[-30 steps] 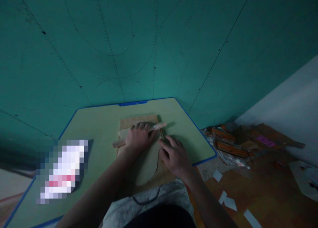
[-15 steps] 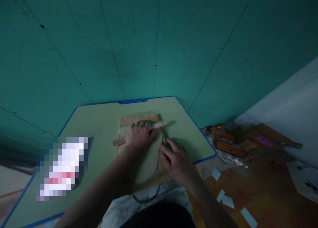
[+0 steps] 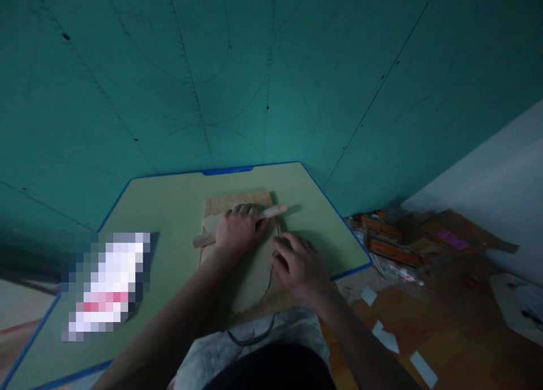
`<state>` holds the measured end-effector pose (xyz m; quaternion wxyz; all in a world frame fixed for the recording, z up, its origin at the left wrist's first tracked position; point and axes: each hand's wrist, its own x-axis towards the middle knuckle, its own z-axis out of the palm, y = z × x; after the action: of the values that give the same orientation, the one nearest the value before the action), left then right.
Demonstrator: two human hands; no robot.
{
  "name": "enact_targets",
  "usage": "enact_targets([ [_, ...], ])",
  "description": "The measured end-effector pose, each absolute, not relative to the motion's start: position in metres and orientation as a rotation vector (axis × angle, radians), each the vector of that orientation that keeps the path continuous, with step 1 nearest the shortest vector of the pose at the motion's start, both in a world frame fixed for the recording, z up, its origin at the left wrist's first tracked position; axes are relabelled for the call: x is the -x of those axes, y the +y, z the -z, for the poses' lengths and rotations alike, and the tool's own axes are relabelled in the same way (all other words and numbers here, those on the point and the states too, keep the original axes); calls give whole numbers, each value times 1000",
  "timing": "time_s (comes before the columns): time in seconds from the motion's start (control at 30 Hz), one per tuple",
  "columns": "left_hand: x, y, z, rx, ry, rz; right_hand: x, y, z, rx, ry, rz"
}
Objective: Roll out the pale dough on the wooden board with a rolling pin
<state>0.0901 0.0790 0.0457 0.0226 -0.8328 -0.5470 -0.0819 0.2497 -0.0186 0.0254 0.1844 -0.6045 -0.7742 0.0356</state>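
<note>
A pale sheet of rolled dough (image 3: 250,291) with an uneven edge lies on a wooden board (image 3: 237,198). Across its far part rests a wooden rolling pin (image 3: 204,240), slanting up to the right. My left hand (image 3: 238,230) is on top of the pin, its fingers curled over it; the palm side is hidden. At the dough's right edge is my right hand (image 3: 300,265), with thumb and index finger bent together at the rim. The fingertips are dim, but they seem to pinch the edge.
The board sits on a pale green table (image 3: 169,209) with a blue rim, against a green wall (image 3: 237,84). A blurred-out white and pink item (image 3: 108,282) lies at left. Cardboard and plastic (image 3: 394,248) and white paper pieces (image 3: 388,339) are on the floor at right.
My right hand's fingers have curled in closer together at the dough's edge. My left hand and the rolling pin stay in place. The view has shifted slightly.
</note>
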Motion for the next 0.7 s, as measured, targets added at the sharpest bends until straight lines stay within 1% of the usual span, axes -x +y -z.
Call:
enact_targets([
  [0.13,-90,79,-45,2582,-1682,259,-249,-18,-26,1711,-2187,-142],
  [0.4,-89,80,-43,2578,-1670,290,-256,-40,-4,1606,-2101,-104],
  [0.53,-89,79,-42,2598,-1637,302,-259,-40,0,1594,-2040,-169],
  [0.7,-92,41,-39,2681,-1481,379,-275,-36,7,1563,-1796,-205],
])
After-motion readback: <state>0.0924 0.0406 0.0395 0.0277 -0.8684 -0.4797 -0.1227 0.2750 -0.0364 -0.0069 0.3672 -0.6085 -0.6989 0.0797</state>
